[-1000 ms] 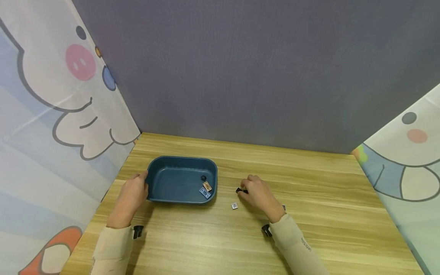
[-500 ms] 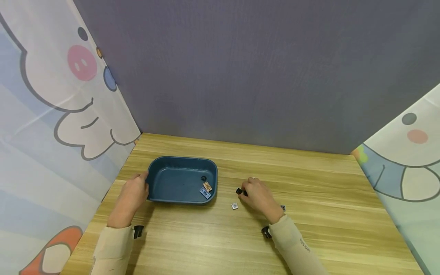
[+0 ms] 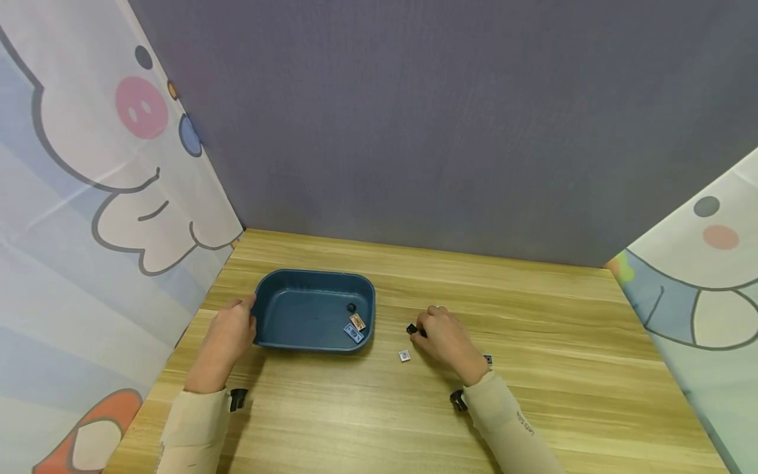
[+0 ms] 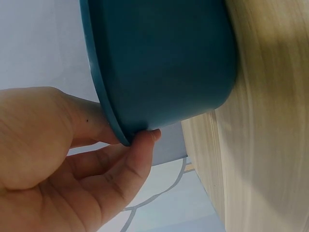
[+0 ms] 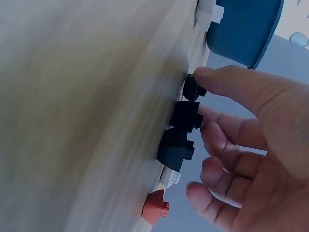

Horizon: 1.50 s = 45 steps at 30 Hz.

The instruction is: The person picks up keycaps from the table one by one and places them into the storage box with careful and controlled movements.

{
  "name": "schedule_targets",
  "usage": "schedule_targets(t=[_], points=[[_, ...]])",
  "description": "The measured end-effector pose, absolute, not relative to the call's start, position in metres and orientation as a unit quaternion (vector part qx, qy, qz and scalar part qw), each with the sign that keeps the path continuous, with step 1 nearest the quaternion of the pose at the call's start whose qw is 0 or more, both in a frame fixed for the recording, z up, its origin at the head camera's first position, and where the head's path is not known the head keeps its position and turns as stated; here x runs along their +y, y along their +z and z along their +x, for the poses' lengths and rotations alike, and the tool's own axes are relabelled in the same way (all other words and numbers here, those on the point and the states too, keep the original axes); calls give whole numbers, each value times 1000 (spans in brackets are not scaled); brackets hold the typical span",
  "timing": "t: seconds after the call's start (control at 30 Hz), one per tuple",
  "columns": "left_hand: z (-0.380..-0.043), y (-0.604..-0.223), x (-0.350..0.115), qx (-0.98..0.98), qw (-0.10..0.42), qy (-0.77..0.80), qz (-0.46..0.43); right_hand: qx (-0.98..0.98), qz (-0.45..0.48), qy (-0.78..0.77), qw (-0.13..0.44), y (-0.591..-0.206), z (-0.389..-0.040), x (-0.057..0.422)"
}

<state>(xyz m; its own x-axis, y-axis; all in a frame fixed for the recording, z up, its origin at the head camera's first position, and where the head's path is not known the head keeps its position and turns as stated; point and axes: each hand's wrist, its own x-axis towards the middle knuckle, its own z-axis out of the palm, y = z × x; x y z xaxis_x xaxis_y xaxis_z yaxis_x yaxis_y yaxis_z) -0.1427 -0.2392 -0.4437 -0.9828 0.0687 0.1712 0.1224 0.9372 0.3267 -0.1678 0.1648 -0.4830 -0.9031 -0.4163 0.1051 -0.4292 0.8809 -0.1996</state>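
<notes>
At the left end of the blue plastic basin [image 3: 308, 319], my left hand [image 3: 227, 336] pinches its rim between thumb and fingers; the left wrist view shows the thumb over the edge and fingertips against the outer wall. To the right, my right hand [image 3: 445, 339] is low over the table, pinching a small black piece [image 5: 191, 89] between thumb and index finger. That piece has a wide base and a narrow stub on top. Beside it stand a second black piece [image 5: 185, 115] and a third black piece [image 5: 172, 149]. The other fingers are bent and hold nothing.
Inside the basin lie an orange printed piece [image 3: 358, 322], a blue printed piece [image 3: 353, 333] and a black piece [image 3: 351, 307]. A white printed piece [image 3: 404, 355] sits near my right fingers. In the right wrist view, a red piece [image 5: 154, 208] stands on the table.
My right fingers have shifted slightly right and closed in, leaving one black piece more exposed before them. The left hand and basin stay in place.
</notes>
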Motion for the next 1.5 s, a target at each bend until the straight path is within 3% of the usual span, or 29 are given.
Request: schedule_targets(t=[0.73, 1.5], points=[[-142, -445, -239, -979, 83, -177, -49, -968, 223, 109, 44, -475, -170, 162], [-143, -444, -241, -979, 86, -174, -56, -936, 315, 125, 97, -418, -175, 110]])
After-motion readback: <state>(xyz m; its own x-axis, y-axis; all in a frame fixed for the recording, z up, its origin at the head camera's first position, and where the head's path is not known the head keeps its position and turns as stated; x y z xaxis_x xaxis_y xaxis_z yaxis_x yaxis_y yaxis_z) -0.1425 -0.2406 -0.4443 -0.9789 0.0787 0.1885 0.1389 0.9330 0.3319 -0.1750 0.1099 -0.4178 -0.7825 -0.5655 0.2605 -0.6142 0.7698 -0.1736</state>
